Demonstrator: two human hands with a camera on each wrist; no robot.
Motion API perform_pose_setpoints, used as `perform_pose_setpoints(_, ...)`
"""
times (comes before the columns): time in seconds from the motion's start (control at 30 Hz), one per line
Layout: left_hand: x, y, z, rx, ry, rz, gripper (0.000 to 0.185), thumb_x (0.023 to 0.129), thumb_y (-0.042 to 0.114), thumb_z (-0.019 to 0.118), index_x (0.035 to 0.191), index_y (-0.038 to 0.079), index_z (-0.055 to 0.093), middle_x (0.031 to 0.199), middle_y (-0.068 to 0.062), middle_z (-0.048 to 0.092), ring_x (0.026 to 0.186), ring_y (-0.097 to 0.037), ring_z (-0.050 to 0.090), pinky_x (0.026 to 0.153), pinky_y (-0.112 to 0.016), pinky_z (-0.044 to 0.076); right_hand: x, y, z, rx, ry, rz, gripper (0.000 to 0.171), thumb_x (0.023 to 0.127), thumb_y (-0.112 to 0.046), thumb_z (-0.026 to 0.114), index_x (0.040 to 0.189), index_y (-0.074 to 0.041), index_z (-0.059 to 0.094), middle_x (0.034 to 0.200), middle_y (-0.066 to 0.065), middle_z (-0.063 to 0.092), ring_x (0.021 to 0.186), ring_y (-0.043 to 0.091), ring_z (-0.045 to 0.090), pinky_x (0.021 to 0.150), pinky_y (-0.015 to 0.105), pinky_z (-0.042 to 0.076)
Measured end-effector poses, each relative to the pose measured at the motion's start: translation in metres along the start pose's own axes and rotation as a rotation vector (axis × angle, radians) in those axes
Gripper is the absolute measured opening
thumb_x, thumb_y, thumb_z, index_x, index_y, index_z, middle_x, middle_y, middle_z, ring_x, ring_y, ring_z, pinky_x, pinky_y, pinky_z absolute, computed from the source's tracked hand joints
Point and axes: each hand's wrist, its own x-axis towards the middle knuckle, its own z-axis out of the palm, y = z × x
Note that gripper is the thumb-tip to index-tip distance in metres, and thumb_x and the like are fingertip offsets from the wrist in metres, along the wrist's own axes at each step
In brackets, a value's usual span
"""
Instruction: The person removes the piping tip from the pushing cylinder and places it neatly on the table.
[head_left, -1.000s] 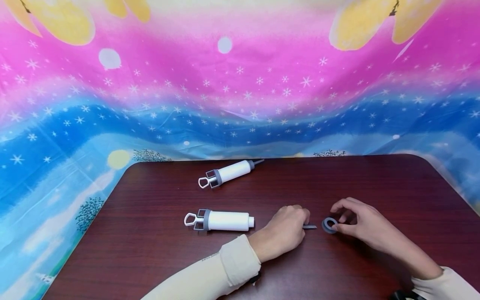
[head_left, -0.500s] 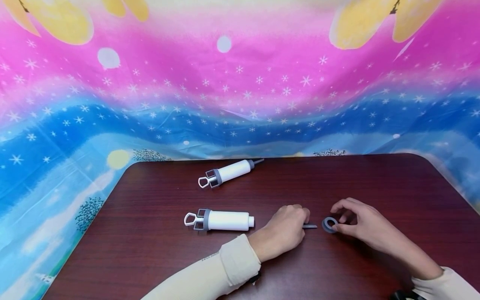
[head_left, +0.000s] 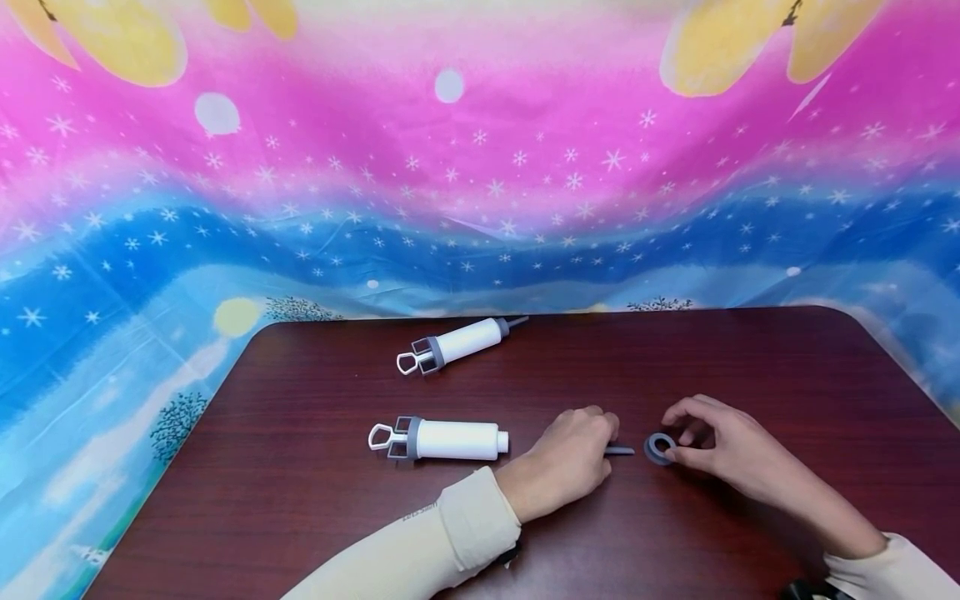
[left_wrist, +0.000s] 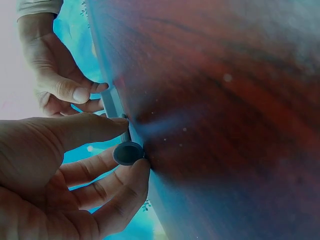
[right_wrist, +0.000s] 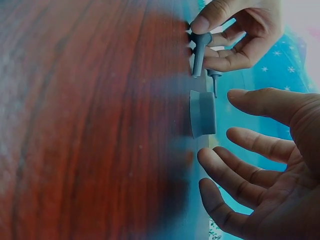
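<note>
My left hand [head_left: 566,467] pinches a small grey nozzle [head_left: 621,451] low over the table, its thin tip pointing right. In the right wrist view the nozzle [right_wrist: 199,56] shows a round flange at the thumb and fingertips. Just right of that tip, a grey ring-shaped collar [head_left: 651,457] stands on the tabletop. Around its right side is my right hand [head_left: 720,446], fingers loosely bent, the thumb tip right at the collar's edge in the head view. The right wrist view shows a gap between these fingers and the collar [right_wrist: 203,114].
Left of my left hand lies a white syringe [head_left: 457,441] with a grey flange, a loop handle and a bare front neck. Farther back rests a second white syringe [head_left: 468,342] with a grey nozzle fitted. A printed cloth [head_left: 480,167] hangs behind the dark wooden table [head_left: 300,517].
</note>
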Motion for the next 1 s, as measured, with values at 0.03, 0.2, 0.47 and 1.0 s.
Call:
perform_pose_setpoints(0.03, -0.0002, -0.0001, -0.0003, 0.001, 0.001, -0.001, 0.014, 0.087, 0.002, 0.076, 0.091, 0.012, 0.068, 0.082, 0.003, 0.062, 0.071, -0.006, 0.057, 0.062, -0.017, 0.042, 0.0001, 0.0000, 0.0000, -0.001, -0.001, 0.001, 0.031, 0.085, -0.016, 0.088, 0.111, -0.015, 0.070, 0.107, 0.002, 0.068, 0.080, -0.003, 0.060, 0.068, 0.023, 0.052)
perform_pose_setpoints(0.2, -0.0019, -0.0002, -0.0014, -0.011, -0.002, -0.017, 0.013, 0.088, 0.000, 0.074, 0.092, 0.012, 0.070, 0.084, 0.002, 0.062, 0.070, -0.007, 0.056, 0.061, -0.017, 0.043, 0.0000, 0.0003, 0.0001, -0.007, -0.005, 0.003, 0.031, 0.085, -0.016, 0.088, 0.110, -0.015, 0.070, 0.107, 0.001, 0.068, 0.080, -0.003, 0.060, 0.068, 0.023, 0.051)
perform_pose_setpoints(0.47, -0.0025, -0.0005, -0.0024, -0.005, -0.005, -0.023, 0.012, 0.088, 0.002, 0.076, 0.093, 0.012, 0.072, 0.085, 0.002, 0.062, 0.071, -0.008, 0.056, 0.062, -0.018, 0.044, 0.0005, -0.0003, -0.0005, -0.002, -0.002, -0.012, 0.030, 0.086, -0.016, 0.087, 0.110, -0.015, 0.070, 0.106, 0.000, 0.068, 0.080, -0.003, 0.060, 0.068, 0.023, 0.051)
perform_pose_setpoints(1.0, -0.0049, -0.0023, -0.0050, 0.029, -0.019, -0.059, 0.024, 0.086, 0.012, 0.082, 0.108, 0.013, 0.073, 0.100, 0.001, 0.069, 0.081, -0.013, 0.064, 0.072, -0.021, 0.051, 0.0033, -0.0042, -0.0031, -0.020, -0.005, -0.003, 0.030, 0.087, -0.018, 0.086, 0.112, -0.014, 0.070, 0.107, 0.001, 0.068, 0.081, -0.003, 0.060, 0.069, 0.024, 0.052)
